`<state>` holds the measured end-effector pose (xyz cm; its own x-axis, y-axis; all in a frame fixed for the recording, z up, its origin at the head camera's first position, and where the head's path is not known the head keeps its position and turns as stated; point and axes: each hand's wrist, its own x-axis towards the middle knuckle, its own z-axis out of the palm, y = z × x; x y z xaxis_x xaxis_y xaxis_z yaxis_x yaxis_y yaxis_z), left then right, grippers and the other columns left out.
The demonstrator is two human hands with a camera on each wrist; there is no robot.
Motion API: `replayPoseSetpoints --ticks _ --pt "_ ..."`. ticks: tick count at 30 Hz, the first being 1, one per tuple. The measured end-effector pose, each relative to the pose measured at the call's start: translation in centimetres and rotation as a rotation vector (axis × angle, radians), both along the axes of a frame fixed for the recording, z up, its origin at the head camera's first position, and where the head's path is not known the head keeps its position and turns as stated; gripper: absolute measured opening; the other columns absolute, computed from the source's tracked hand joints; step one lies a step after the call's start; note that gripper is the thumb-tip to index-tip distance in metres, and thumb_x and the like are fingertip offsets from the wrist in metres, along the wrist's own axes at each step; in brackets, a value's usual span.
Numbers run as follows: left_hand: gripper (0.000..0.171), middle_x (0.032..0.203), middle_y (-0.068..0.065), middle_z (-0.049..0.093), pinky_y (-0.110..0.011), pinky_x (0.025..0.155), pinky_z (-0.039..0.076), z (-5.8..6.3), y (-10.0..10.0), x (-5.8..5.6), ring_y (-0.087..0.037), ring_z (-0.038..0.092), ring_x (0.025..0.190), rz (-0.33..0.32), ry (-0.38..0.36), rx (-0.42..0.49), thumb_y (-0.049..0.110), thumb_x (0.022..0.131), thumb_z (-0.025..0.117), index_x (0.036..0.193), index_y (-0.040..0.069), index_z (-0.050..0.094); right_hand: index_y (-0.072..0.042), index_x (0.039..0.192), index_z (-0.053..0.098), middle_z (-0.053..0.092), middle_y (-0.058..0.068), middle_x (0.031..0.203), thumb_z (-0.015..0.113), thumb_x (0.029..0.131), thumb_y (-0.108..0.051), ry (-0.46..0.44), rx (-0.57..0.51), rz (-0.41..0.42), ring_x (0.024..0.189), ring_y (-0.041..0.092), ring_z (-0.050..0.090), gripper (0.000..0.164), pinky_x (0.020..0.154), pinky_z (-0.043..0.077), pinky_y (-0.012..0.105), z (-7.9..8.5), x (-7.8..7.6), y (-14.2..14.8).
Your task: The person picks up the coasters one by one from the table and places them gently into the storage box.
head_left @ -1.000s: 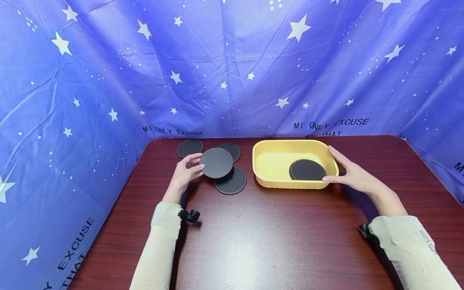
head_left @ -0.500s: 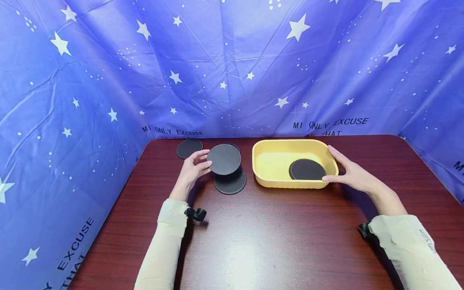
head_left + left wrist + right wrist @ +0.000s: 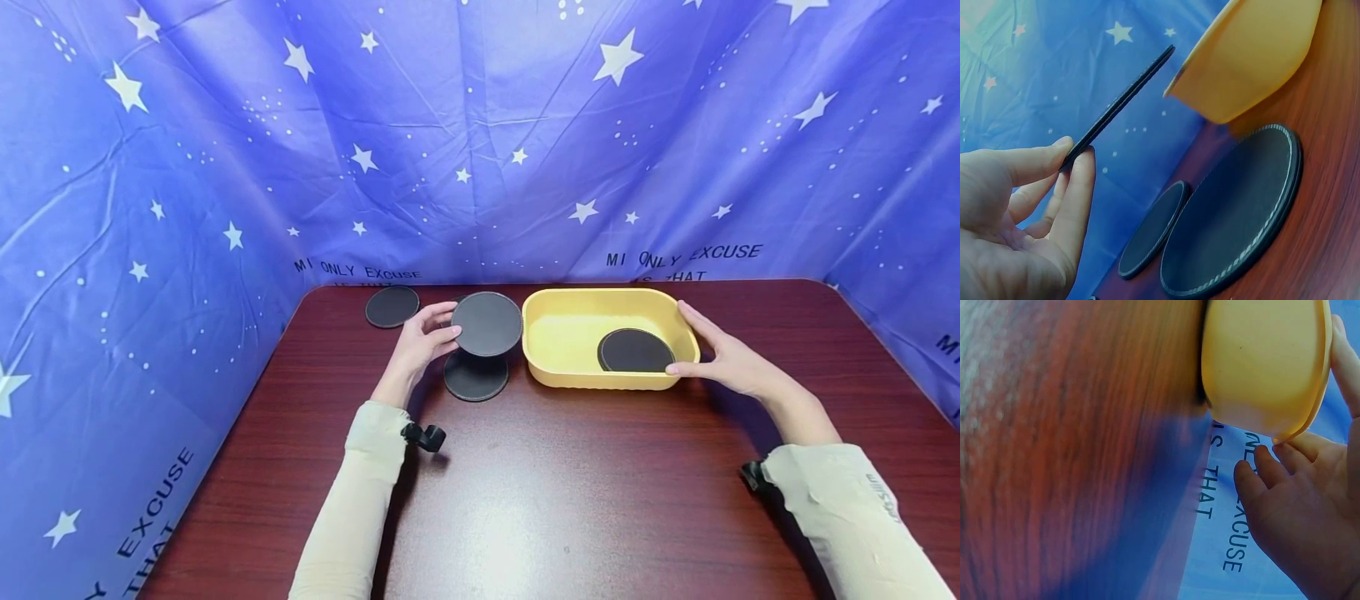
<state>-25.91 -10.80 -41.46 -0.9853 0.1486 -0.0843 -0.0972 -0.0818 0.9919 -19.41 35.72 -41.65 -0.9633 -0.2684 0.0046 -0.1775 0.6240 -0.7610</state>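
Between thumb and fingers, my left hand [image 3: 422, 348] pinches the edge of a round black coaster [image 3: 487, 323]. In the left wrist view this coaster [image 3: 1119, 106] is tilted and raised off the table. Below it lies another black coaster [image 3: 476, 379] with pale stitching round its edge; a further one behind is mostly hidden in the head view. My right hand [image 3: 731, 360] holds the right end of a yellow oblong basin [image 3: 577, 381], thumb at the near rim and fingers at the far corner. One black coaster [image 3: 636, 352] lies inside the basin, toward its right end.
Another black coaster [image 3: 392, 307] lies at the far left of the reddish-brown wooden table [image 3: 637, 500]. A blue curtain [image 3: 465, 125] with white stars hangs right behind the table's back edge and along its sides.
My left hand has moved right and slightly away from me with its coaster, whose edge now appears beside the basin's left end. The right hand and basin have stayed put.
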Motion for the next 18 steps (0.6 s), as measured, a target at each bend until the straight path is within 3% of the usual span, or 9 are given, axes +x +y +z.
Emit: replayPoseSetpoints --ticks 4,11,18 --pt "0.049 0.107 0.001 0.059 -0.017 0.07 0.059 0.2 1.0 0.0 -0.002 0.065 0.076 -0.021 0.004 0.002 -0.005 0.091 0.064 0.139 0.001 0.053 -0.011 0.161 0.004 0.004 0.019 0.168 0.077 0.085 -0.014 0.008 -0.01 0.008 0.155 0.032 -0.001 0.106 0.126 0.003 0.035 -0.1 0.0 0.1" --pt "0.049 0.116 -0.004 0.058 -0.018 0.071 0.06 0.5 2.8 -0.1 -0.002 0.064 0.079 -0.065 0.02 -0.003 -0.004 0.092 0.063 0.139 0.003 0.053 -0.012 0.161 0.004 0.004 0.018 0.168 0.077 0.085 -0.014 0.008 -0.012 0.005 0.155 0.03 -0.001 0.105 0.124 0.003 0.026 -0.1 0.0 0.0" --pt "0.048 0.119 -0.007 0.057 -0.018 0.072 0.06 0.8 4.4 0.1 -0.004 0.065 0.079 -0.106 0.012 -0.009 -0.003 0.093 0.063 0.139 0.003 0.054 -0.01 0.161 0.004 0.004 0.019 0.168 0.077 0.085 -0.013 0.01 -0.011 0.009 0.155 0.033 -0.002 0.105 0.126 0.002 0.035 0.0 0.0 -0.1"
